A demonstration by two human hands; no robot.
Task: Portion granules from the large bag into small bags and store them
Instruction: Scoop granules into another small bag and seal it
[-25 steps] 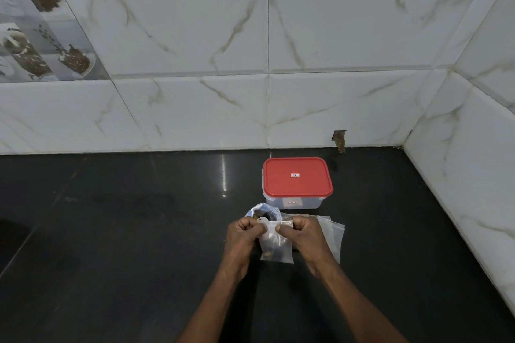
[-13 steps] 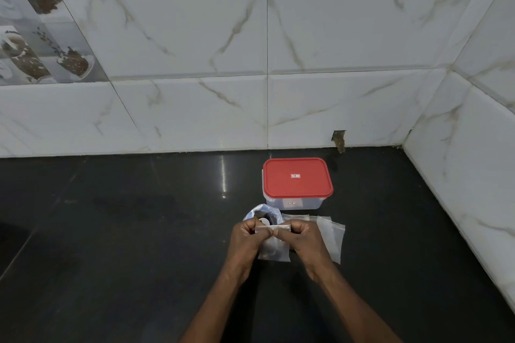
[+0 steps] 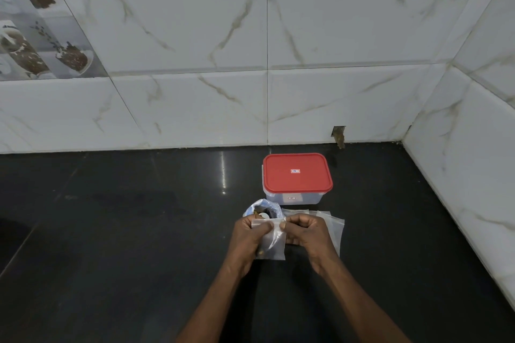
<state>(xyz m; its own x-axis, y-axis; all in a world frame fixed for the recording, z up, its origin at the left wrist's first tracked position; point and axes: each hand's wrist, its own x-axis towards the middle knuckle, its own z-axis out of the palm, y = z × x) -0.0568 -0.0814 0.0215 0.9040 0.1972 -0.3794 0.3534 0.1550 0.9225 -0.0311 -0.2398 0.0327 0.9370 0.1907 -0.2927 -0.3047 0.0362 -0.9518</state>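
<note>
A small clear zip bag with a little brown stuff at its bottom hangs between my two hands above the black counter. My left hand pinches the bag's top left edge, and my right hand pinches the top right edge. Just behind my left hand lies the large crumpled clear bag, open, with something round inside. Several empty small bags lie flat under and to the right of my right hand. A clear box with a red lid stands shut behind them.
The black counter runs left and toward me. White marble-look tiled walls close it at the back and on the right. A chipped hole in the tile sits behind the box.
My hands have shifted a little along the top edge of the small bag; the bag now hangs more under my left hand. Nothing else has moved.
</note>
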